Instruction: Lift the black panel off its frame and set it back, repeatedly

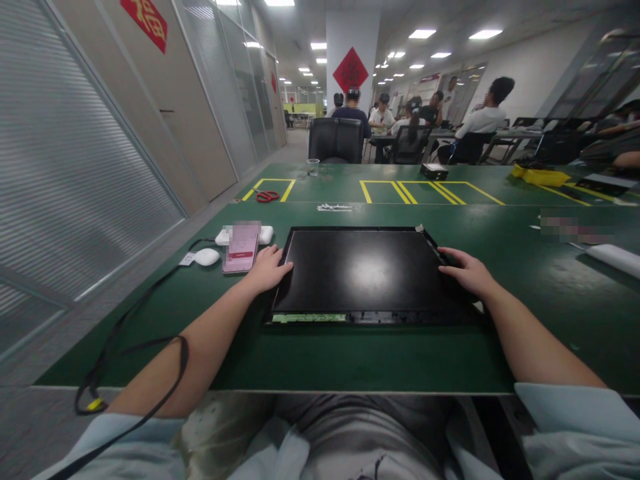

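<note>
A black LCD display panel [335,273] lies flat on the green table in front of me, screen side up, with a bright reflection on it. Along its near edge runs a green circuit strip [309,318]. My left hand [269,269] grips the left edge, thumb on the frame and the other fingers at its outer side. At the opposite edge, my right hand [469,273] holds the frame between thumb and fingers; its fingertips are partly hidden. A small light-coloured tab [419,228] sits at the far right corner.
Left of the panel are a phone [241,252], a white charger puck [207,257] and a black cable [133,310] crossing my left forearm. Farther back lie red scissors [267,196], small white pieces [334,207] and a plastic cup [313,167]. Several people sit beyond the table.
</note>
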Demonstrator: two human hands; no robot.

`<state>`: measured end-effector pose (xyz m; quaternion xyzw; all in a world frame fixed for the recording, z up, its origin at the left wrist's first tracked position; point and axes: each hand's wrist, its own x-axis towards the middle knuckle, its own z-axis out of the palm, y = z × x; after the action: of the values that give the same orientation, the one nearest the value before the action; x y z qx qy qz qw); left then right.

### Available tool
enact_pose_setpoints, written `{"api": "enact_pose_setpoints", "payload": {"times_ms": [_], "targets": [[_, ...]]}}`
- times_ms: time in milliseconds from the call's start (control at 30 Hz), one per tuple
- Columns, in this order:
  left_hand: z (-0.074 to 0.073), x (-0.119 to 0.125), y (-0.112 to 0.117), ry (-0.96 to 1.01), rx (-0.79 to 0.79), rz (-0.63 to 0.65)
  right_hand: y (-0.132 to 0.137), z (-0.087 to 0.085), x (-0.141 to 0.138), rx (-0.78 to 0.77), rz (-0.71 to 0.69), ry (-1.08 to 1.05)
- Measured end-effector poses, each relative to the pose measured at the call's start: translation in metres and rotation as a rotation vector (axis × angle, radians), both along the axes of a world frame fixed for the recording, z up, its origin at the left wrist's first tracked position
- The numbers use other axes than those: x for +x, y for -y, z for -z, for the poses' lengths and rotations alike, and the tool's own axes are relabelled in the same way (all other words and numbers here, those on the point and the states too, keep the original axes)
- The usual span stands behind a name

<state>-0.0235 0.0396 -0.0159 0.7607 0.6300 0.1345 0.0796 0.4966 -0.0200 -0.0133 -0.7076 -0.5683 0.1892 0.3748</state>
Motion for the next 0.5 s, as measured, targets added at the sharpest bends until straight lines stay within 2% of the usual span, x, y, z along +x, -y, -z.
{"api": "enact_pose_setpoints", "payload": {"times_ms": [133, 400, 500], "targets": [[-0.003, 0.001, -0.001, 0.034, -0.009, -0.017, -0.004, 0.005, 0.007, -0.059, -0.033, 0.062], [-0.012, 0.009, 0.0, 0.104, 0.024, -0.019, -0.008, 0.01, 0.01, -0.059, -0.048, 0.069], [-0.017, 0.011, 0.003, 0.227, 0.033, -0.034, -0.008, 0.01, 0.01, -0.057, -0.043, 0.067]]}}
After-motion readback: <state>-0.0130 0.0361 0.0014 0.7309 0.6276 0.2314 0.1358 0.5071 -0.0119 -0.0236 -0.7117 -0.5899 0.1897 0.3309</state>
